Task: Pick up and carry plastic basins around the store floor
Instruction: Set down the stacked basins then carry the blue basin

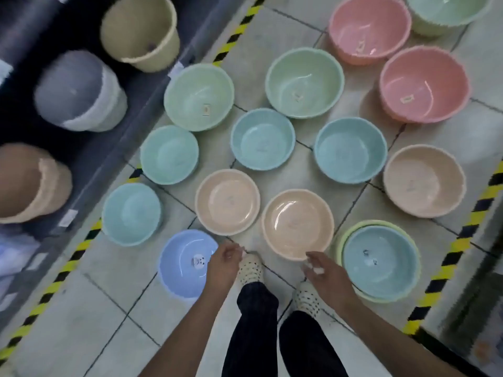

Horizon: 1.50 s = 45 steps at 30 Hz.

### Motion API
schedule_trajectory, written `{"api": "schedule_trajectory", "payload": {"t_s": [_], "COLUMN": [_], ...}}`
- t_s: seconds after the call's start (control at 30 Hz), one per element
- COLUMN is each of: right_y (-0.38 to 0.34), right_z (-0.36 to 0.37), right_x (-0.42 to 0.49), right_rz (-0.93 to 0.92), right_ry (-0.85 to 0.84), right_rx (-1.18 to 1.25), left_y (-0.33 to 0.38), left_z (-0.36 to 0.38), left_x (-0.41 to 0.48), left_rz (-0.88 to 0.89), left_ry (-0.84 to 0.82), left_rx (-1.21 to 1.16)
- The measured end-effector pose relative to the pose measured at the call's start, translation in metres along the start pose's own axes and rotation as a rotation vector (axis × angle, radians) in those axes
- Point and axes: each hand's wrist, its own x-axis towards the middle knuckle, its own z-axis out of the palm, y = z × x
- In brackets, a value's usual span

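Basins cover the tiled floor across the middle and upper right of the frame, all upright and open side up, none of them in a hand. Both hands hang low in the lower centre, empty, fingers loosely curled and not gripping anything. The left hand is over the right edge of the blue basin, which has a small panda sticker inside; whether it touches the rim cannot be told. The right hand hangs between the nearest beige basin and a teal basin nested in a green one, just beside both. Counted by colour: three beige, one blue, five teal including the nested one, four green including the outer one at lower right, and two pink at upper right. Two feet in dotted socks stand on the tiles below the hands, with dark trousers. Yellow-black tape lines the floor at both sides. On the dark shelf at left lie four buckets on their sides, blurred.
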Motion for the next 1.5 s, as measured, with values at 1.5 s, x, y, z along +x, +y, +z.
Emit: {"api": "schedule_trajectory", "payload": {"t_s": [1.5], "right_y": [-0.038], "right_z": [0.438], "right_x": [0.219], "right_rz": [0.101], "right_ry": [-0.149], "right_rx": [-0.643], "left_y": [-0.409], "left_z": [-0.261], "left_x": [0.281], "left_rz": [-0.417], "left_ry": [0.245], "left_rx": [-0.341]}}
